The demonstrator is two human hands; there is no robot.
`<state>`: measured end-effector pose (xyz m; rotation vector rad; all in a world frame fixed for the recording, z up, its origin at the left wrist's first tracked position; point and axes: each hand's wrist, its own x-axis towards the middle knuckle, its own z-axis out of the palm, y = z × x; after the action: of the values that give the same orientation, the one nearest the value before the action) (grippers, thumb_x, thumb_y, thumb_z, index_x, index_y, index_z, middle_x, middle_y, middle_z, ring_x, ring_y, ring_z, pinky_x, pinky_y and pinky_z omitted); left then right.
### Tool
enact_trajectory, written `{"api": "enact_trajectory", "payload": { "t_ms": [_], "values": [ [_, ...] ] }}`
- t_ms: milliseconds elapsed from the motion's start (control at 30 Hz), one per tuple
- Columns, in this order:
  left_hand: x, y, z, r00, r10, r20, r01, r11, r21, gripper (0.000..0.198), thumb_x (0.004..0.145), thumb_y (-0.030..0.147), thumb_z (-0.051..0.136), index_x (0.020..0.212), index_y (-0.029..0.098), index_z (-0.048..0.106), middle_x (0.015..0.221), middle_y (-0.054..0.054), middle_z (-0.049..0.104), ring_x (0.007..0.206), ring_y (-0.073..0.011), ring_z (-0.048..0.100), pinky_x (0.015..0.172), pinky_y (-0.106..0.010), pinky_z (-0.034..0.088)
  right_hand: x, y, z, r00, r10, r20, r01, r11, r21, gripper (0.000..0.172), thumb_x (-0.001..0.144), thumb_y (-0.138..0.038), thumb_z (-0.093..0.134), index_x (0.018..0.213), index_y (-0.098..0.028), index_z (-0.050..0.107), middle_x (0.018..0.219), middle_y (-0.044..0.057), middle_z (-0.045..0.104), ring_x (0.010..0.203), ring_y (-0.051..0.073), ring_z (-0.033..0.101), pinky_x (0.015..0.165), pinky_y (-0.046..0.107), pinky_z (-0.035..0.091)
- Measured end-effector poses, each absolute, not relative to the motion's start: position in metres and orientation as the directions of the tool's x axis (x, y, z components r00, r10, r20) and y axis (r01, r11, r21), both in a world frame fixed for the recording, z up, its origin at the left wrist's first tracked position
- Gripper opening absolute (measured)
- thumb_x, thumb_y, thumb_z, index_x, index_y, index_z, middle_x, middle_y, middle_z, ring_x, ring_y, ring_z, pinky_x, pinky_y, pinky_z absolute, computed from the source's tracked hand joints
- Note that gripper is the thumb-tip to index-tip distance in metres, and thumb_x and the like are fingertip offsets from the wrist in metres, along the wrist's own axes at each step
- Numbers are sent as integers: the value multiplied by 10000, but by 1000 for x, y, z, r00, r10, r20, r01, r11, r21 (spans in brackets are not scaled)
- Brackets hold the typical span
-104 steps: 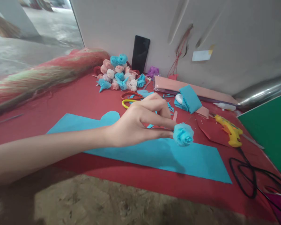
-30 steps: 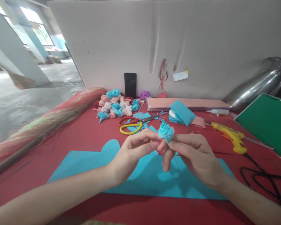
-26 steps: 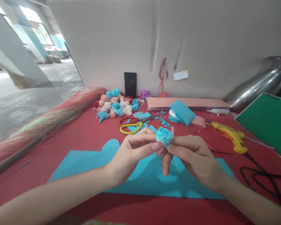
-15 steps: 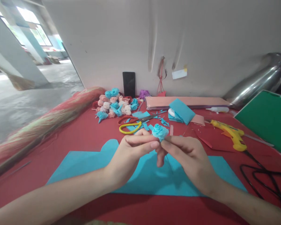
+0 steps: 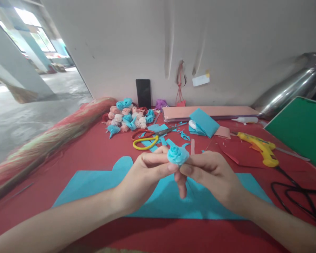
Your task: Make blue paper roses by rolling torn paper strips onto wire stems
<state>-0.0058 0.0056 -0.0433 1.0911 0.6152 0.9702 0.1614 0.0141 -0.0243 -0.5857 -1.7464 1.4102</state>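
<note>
A blue crepe paper rose (image 5: 177,154) is held between both hands above a flat blue paper sheet (image 5: 94,189). My left hand (image 5: 150,172) pinches the flower's base from the left, thumb in front. From the right, my right hand (image 5: 210,175) grips its lower edge between thumb and fingers. A thin dark line, perhaps the stem, shows faintly below the flower. Just beyond the hands lie scissors (image 5: 147,143) with yellow and red handles, among blue paper scraps (image 5: 184,135).
A heap of pink, white and blue paper flowers (image 5: 129,117) lies at the back left near a black phone (image 5: 143,93). To the right are a folded blue paper piece (image 5: 204,122), a yellow glue gun (image 5: 260,146), its black cable (image 5: 292,193) and a green board (image 5: 302,130).
The rose has tilted toward me, so its spiral top faces the camera more, and it sits slightly lower. Both hands still grip it.
</note>
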Motion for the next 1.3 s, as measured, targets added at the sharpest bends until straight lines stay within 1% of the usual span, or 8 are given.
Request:
{"api": "enact_trajectory", "payload": {
  "t_ms": [167, 333, 567, 700, 867, 1000, 1200, 1300],
  "values": [
    [-6, 8, -43, 505, 862, 54, -351, 147, 925, 295, 706, 407, 756, 542, 182, 658, 537, 9, 572, 517, -142, 560, 618, -290, 413, 168, 22, -28, -762, 609, 221, -238, 55, -970, 261, 929, -343, 538, 864, -202, 747, 577, -13, 683, 582, 104, 636, 691, 251, 518],
    [-6, 8, -44, 481, 873, 86, -365, 110, 924, 218, 735, 384, 742, 602, 215, 711, 539, 15, 538, 538, -118, 472, 626, -277, 407, 168, 19, -18, -660, 689, 299, -71, 339, -938, 229, 909, -273, 568, 811, -194, 760, 643, 10, 721, 640, 127, 674, 646, 218, 530],
    [-4, 7, -40, 379, 914, 142, -386, 17, 922, 129, 694, 351, 785, 631, 245, 747, 721, 18, 476, 632, -90, 462, 582, -208, 419, 164, 7, -14, -453, 691, 563, 130, 676, -726, 206, 838, -64, 587, 781, -185, 744, 672, 4, 736, 572, 108, 672, 558, 166, 510],
    [-3, 7, -41, 357, 923, 141, -384, 7, 923, 146, 691, 352, 785, 640, 218, 755, 740, 9, 476, 663, -98, 505, 622, -209, 454, 164, 5, -15, -452, 643, 618, 251, 756, -604, 196, 849, -86, 575, 716, -156, 701, 626, 23, 711, 514, 114, 634, 497, 197, 474],
    [-4, 6, -41, 353, 925, 144, -391, 6, 920, 76, 692, 323, 786, 657, 259, 764, 751, 10, 484, 707, -114, 524, 666, -222, 483, 163, 2, -16, -472, 572, 670, 305, 820, -485, 146, 857, -120, 579, 749, -159, 670, 633, 29, 697, 520, 126, 614, 532, 222, 481],
    [-4, 6, -40, 350, 926, 146, -392, 3, 920, 64, 704, 326, 776, 656, 287, 767, 742, 12, 497, 696, -110, 515, 649, -223, 471, 164, 1, -20, -471, 540, 697, 380, 838, -392, 198, 922, -211, 545, 769, -177, 665, 659, 37, 718, 557, 146, 646, 520, 239, 472],
    [-5, 10, -42, 307, 944, 119, -347, -5, 938, 94, 717, 298, 758, 652, 232, 771, 717, -2, 529, 735, -128, 485, 699, -235, 416, 168, 6, -27, -546, 421, 724, 436, 881, -183, 226, 955, -166, 461, 859, -133, 663, 678, 73, 717, 565, 172, 646, 539, 278, 472],
    [-5, 13, -43, 319, 942, 107, -349, 11, 937, 76, 720, 258, 746, 652, 231, 768, 710, 0, 547, 732, -127, 488, 711, -243, 409, 170, 10, -30, -557, 411, 721, 426, 887, -176, 235, 951, -174, 469, 836, -127, 669, 669, 80, 713, 561, 176, 645, 530, 284, 469]
  ]
}}
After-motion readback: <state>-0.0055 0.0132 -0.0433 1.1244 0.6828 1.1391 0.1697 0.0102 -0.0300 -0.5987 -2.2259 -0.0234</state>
